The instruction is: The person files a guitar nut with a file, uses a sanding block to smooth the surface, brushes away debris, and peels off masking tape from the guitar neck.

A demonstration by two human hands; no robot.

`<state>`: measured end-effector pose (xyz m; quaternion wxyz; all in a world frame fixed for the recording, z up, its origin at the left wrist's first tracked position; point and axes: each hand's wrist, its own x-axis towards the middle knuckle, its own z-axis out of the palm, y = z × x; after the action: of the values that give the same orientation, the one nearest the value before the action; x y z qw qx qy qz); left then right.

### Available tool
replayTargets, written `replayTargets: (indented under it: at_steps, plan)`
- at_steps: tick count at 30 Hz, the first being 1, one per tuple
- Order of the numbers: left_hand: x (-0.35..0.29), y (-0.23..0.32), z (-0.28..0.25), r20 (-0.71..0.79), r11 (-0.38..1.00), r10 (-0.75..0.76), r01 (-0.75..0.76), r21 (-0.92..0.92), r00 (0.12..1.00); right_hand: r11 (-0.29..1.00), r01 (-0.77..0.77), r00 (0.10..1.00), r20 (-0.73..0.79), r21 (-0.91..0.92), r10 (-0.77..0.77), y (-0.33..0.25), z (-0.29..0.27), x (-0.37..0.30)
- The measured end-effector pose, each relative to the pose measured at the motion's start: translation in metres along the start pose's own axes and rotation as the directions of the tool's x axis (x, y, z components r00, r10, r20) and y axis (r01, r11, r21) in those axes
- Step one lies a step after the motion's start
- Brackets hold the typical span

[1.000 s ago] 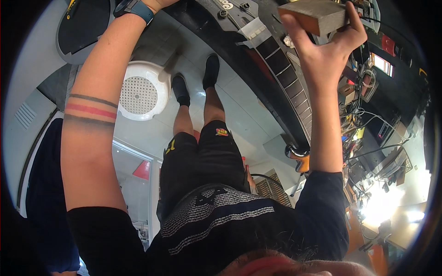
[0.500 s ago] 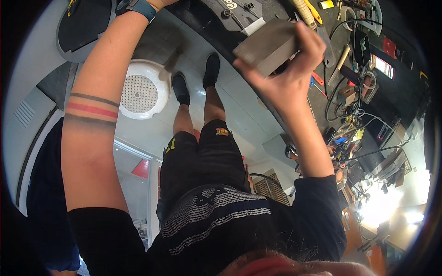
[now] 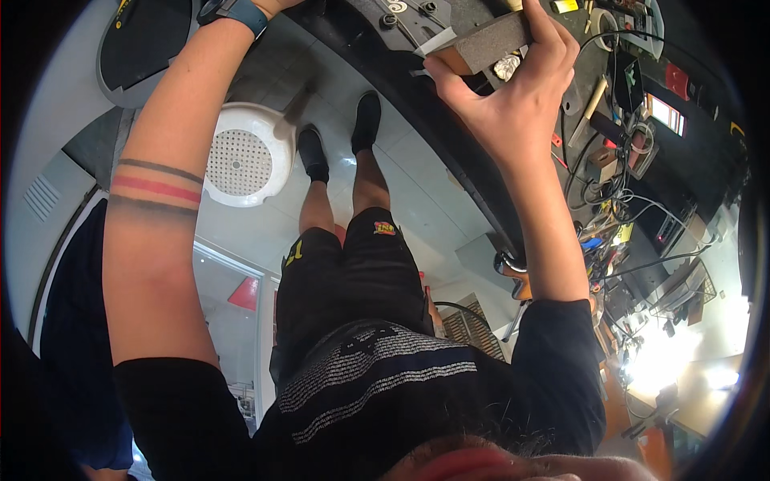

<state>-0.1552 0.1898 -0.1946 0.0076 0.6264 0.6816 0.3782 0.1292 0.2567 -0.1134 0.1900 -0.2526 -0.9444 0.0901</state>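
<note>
My right hand [image 3: 521,104] is closed around a grey-brown rectangular block [image 3: 491,42] with a grainy face, thumb at one end and fingers along the far side. The block is held at the bench edge, beside a dark flat piece [image 3: 409,24] that carries metal pegs or bolts and has a pale strip at its end. Whether block and strip touch, I cannot tell. A crumpled silvery lump [image 3: 507,67] shows between thumb and fingers, behind the hand. Only the wrist side of my left hand [image 3: 277,4] shows at the top edge; its fingers are out of the frame.
The dark bench edge [image 3: 473,172] curves down the right. On the bench lie tangled cables [image 3: 589,188], a wooden-handled tool [image 3: 596,98], a tape roll [image 3: 603,22] and other tools. A white round stool [image 3: 238,156] stands on the floor to the left.
My right hand and the block have moved a little up and right and the block has turned, its grainy face now showing. The left arm has barely moved.
</note>
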Motion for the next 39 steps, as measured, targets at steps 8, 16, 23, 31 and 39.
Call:
replayTargets:
  at_steps: [8, 16, 23, 31, 39]
  plan:
    - [0.0, 0.0, 0.0, -0.011, 0.999, 0.014, -0.014, -0.045, 1.0, 0.989, 0.043, 0.994, 0.09, 0.139, -0.056, -0.011, -0.007, -0.002]
    - [-0.001, 0.0, 0.001, -0.015, 0.998, 0.021, -0.022, -0.051, 1.0, 0.997, -0.027, 0.988, 0.154, 0.078, 0.015, -0.015, -0.009, 0.004]
    - [-0.002, 0.003, -0.002, -0.012, 0.999, 0.011, -0.012, -0.045, 1.0, 0.995, 0.073, 0.974, 0.22, -0.064, -0.057, -0.009, -0.019, 0.012]
    - [0.001, 0.002, -0.003, -0.038, 0.998, 0.005, -0.007, -0.056, 0.999, 0.99, -0.073, 0.995, -0.063, 0.124, 0.081, 0.018, -0.011, 0.011]
    - [0.004, 0.002, -0.006, -0.038, 0.999, 0.037, -0.038, -0.009, 0.999, 0.995, -0.095, 0.992, 0.087, -0.007, 0.095, -0.003, -0.005, 0.011]
